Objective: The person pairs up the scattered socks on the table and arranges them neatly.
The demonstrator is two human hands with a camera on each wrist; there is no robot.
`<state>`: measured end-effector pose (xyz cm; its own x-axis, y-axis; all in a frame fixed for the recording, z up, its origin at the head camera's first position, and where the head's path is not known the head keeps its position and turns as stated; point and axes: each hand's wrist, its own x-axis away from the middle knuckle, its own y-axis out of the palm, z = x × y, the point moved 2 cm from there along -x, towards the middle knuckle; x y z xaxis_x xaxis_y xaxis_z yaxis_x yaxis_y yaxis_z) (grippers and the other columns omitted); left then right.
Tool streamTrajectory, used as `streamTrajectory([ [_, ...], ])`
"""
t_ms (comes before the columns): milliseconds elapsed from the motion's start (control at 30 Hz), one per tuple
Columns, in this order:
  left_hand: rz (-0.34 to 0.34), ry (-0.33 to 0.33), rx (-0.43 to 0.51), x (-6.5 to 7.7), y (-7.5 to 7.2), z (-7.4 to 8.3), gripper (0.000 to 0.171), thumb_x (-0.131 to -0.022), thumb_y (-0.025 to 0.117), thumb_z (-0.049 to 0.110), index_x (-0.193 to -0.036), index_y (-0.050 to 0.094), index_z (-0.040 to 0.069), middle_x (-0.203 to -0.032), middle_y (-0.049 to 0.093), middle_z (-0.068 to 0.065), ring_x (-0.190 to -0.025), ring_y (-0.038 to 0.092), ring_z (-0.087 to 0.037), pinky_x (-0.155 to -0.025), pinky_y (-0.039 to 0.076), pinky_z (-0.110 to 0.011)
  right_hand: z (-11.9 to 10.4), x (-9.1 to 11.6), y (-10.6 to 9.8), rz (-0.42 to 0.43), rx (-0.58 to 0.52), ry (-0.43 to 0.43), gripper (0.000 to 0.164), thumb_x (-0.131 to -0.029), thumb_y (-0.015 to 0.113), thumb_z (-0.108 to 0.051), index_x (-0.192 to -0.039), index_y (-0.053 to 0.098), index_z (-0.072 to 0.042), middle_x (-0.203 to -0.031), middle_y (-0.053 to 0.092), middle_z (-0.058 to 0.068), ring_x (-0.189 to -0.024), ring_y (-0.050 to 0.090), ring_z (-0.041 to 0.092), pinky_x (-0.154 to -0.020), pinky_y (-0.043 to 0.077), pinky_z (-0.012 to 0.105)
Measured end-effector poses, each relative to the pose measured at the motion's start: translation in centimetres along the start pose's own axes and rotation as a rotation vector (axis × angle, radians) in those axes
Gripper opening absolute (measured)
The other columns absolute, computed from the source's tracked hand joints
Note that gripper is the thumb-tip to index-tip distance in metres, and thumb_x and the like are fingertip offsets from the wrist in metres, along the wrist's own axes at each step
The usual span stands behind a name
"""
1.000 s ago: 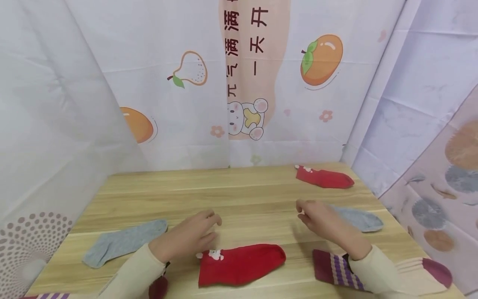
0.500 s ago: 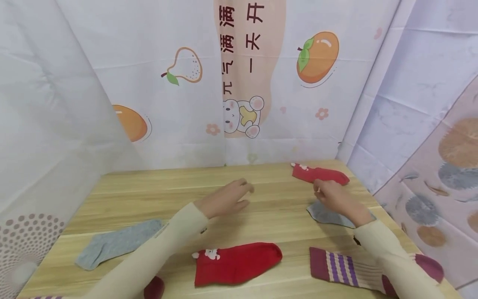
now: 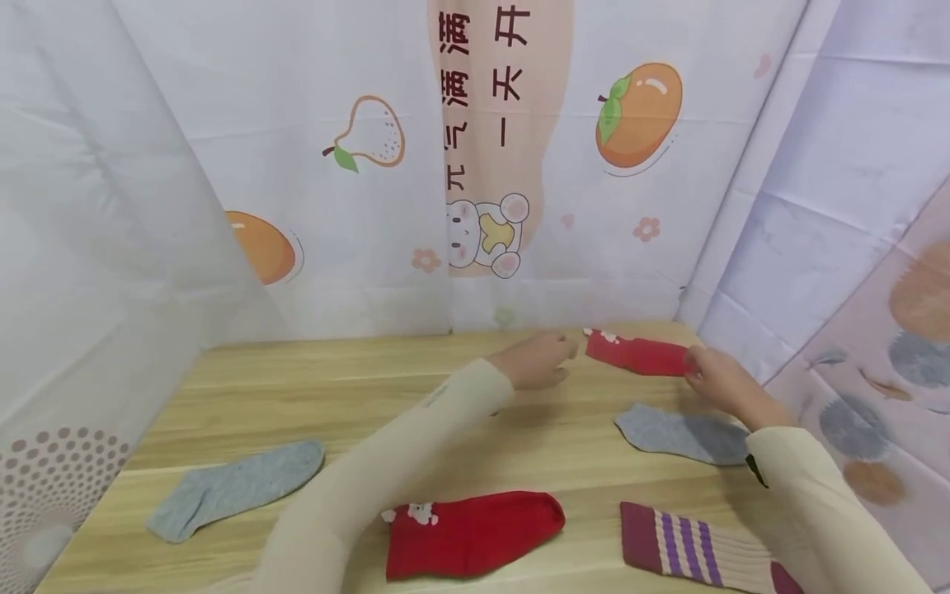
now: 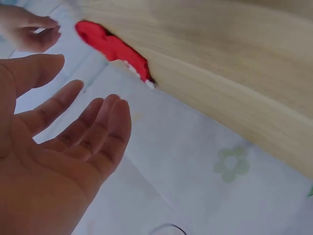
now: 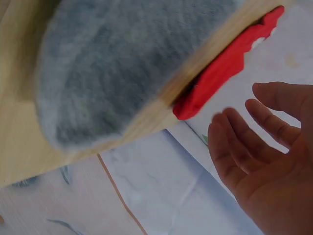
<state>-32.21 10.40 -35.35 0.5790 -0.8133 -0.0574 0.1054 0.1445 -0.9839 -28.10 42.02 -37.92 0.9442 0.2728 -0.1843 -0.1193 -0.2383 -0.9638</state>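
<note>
A red sock (image 3: 641, 355) with a white figure at its cuff lies flat at the back right of the table. My right hand (image 3: 723, 381) is at its toe end; in the right wrist view the fingers (image 5: 222, 147) are loosely bent with nothing between them. Near the cuff end hovers my left hand (image 3: 533, 360), its fingers (image 4: 115, 127) loosely bent and holding nothing. Below the right hand lies a grey sock (image 3: 679, 433), which looms large in the right wrist view. A second red sock (image 3: 475, 535) lies at the front middle.
Another grey sock (image 3: 237, 485) lies on the left of the wooden table (image 3: 356, 396). A striped purple and cream sock (image 3: 690, 544) is at the front right, partly under the right sleeve. Printed curtains (image 3: 297, 165) enclose the back and sides.
Both hands have moved away from me toward the back right. The right hand went past the grey sock to the far red sock's toe; the left hand came near its cuff.
</note>
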Motion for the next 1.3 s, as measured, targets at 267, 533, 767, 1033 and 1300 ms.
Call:
streamTrajectory([
  [267, -0.023, -0.121, -0.111, -6.2, 1.2, 1.8, 0.032, -0.097, 0.063, 0.021, -0.128, 0.059, 0.013, -0.123, 0.062, 0.000, -0.111, 0.059, -0.012, -0.097, 0.046, -0.022, 1.7, -0.8, 1.3, 0.110, 0.027, -0.062, 0.020, -0.080, 0.068, 0.003, -0.095, 0.056, 0.009, -0.083, 0.056, 0.024, -0.077, 0.055, 0.041, -0.068, 0.047, 0.054],
  [533, 0.039, -0.202, 0.029, -10.2, 4.3, 1.4, 0.029, -0.100, 0.060, 0.023, -0.126, 0.060, 0.012, -0.117, 0.061, 0.000, -0.108, 0.057, -0.013, -0.092, 0.047, -0.024, 2.6, -1.8, 1.4, 0.044, -0.007, 0.015, 0.016, -0.086, 0.065, 0.001, -0.097, 0.055, 0.007, -0.080, 0.058, 0.018, -0.074, 0.057, 0.037, -0.068, 0.047, 0.053],
  [767, -0.053, -0.310, 0.032, -11.9, 7.1, 1.7, 0.041, -0.103, 0.051, 0.028, -0.143, 0.050, 0.021, -0.143, 0.051, -0.002, -0.129, 0.050, -0.018, -0.099, 0.048, -0.034, 3.3, -1.7, 2.4, -0.124, 0.025, 0.099, 0.024, -0.092, 0.063, -0.006, -0.103, 0.054, 0.013, -0.089, 0.062, 0.025, -0.090, 0.061, 0.046, -0.079, 0.049, 0.057],
  [1033, -0.073, -0.403, -0.081, -11.9, 7.7, 1.4, 0.036, -0.102, 0.051, 0.027, -0.138, 0.056, 0.025, -0.140, 0.055, 0.004, -0.126, 0.049, -0.020, -0.099, 0.045, -0.041, 3.4, -2.5, 2.6, -0.151, -0.017, 0.140, 0.033, -0.094, 0.060, -0.005, -0.115, 0.048, 0.017, -0.100, 0.060, 0.034, -0.093, 0.059, 0.046, -0.085, 0.048, 0.059],
  [1300, 0.011, -0.397, -0.091, -11.7, 7.1, 1.3, 0.016, -0.100, 0.058, 0.018, -0.109, 0.071, 0.022, -0.106, 0.072, 0.008, -0.096, 0.067, -0.011, -0.087, 0.054, -0.034, 2.9, -3.2, 3.2, -0.206, 0.052, 0.099, 0.008, -0.088, 0.059, -0.002, -0.088, 0.057, 0.006, -0.077, 0.060, 0.016, -0.071, 0.055, 0.029, -0.067, 0.047, 0.042],
])
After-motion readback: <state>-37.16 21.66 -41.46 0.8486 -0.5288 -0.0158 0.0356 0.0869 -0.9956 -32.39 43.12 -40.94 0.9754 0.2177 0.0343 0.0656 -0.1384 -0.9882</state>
